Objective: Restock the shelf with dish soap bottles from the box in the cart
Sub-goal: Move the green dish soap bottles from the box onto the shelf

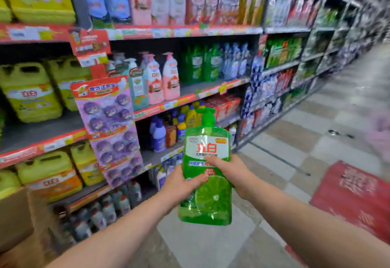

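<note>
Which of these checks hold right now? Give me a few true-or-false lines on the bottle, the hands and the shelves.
1. Both the left hand and the right hand grip the green dish soap bottle. True.
2. The bottle has no pump on top. False: a green pump sits on its neck.
3. The bottle already stands on a shelf. False: it is held in the air in front of the shelves.
4. More green bottles stand on the same shelf as the pink pump bottles. True.
5. A cardboard box shows at the lower left. True.
</note>
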